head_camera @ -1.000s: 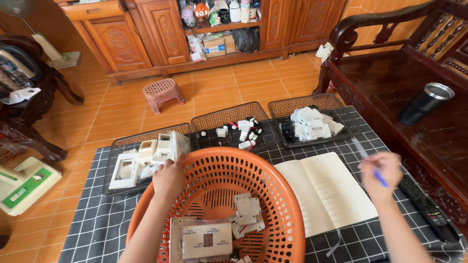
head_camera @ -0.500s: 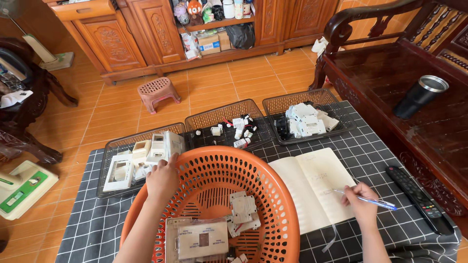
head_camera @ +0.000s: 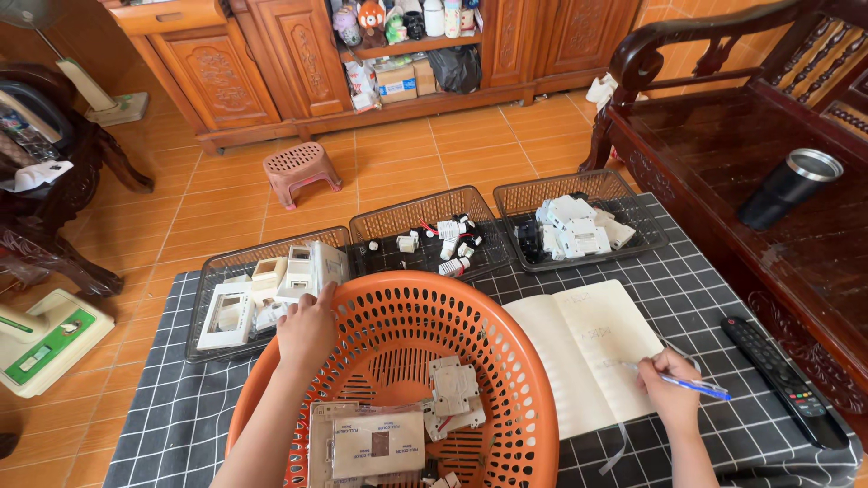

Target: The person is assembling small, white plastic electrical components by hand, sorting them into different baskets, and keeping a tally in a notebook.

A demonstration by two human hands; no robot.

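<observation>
Three black wire trays (head_camera: pixel 425 217) stood in a row at twelve o'clock of one orange basket (head_camera: pixel 506 361). The left hand (head_camera: pixel 306 327) lay loosely curled over the basket's rim at ten o'clock, its fingertips hidden. The right hand (head_camera: pixel 671 390) gripped one blue pen (head_camera: pixel 689 387) on the open notebook (head_camera: pixel 583 348) at three o'clock; its writing was illegible

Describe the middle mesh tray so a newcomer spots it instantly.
Start at the big orange basket on the checked tablecloth. Three dark mesh trays line the table's far edge behind it; take the middle tray. Unlike the left tray of large white plates and the right tray of white blocks, it holds small scattered parts.
</observation>
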